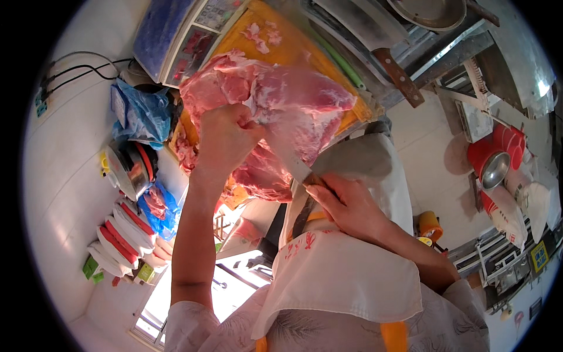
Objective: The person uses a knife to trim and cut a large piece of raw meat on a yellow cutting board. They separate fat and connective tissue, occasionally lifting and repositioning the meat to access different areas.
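A large slab of raw meat (305,97), pink with white fat and membrane, lies on an orange-yellow cutting board (243,23). My left hand (229,135) is closed over the middle of the slab, its fingers pinching the meat's surface. In my right hand (349,205) is a knife (304,174), gripped by its handle at the near side of the board. Its blade, partly blurred, points up and left across the meat towards my left fingers. How deep the edge sits in the meat I cannot tell. Small scraps of meat (258,38) lie at the board's far end.
A cleaver (396,70) with a wooden handle rests beyond the board to the right, beside a green rod (340,61). A scale (190,47) stands at the far left. Blue plastic bags (141,111) are on the left. Red containers (489,149) stand far right.
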The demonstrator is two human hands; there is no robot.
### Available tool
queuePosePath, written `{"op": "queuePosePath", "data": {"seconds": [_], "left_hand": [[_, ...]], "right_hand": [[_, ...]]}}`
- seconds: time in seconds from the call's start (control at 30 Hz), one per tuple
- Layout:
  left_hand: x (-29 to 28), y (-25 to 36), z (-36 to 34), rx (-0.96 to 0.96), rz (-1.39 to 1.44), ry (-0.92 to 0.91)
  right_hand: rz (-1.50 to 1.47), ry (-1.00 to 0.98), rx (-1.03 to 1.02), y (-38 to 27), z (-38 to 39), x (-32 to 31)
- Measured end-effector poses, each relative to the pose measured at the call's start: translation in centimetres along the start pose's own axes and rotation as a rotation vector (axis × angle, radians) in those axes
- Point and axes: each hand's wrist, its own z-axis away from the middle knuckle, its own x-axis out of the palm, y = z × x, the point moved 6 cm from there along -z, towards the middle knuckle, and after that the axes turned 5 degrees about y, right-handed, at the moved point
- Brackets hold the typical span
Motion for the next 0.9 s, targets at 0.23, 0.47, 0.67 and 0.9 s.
{"op": "queuePosePath", "data": {"seconds": [0.23,0.47,0.67,0.9], "left_hand": [[-0.4,-0.1,-0.3,0.002,-0.026,0.019],[-0.6,-0.2,-0.1,0.029,-0.021,0.021],[-0.7,-1.6,-0.1,-0.201,0.126,-0.089],[-0.4,-2.8,0.1,-0.291,0.314,-0.1]], "right_hand": [[-0.068,-0.06,0.223,-1.5,-0.6,-0.9],[0.0,-0.031,-0.037,-0.6,0.3,-0.3],[-0.084,-0.018,0.244,-0.5,1.8,-2.1],[-0.001,-0.033,0.138,-1.4,-1.4,-0.9]]}}
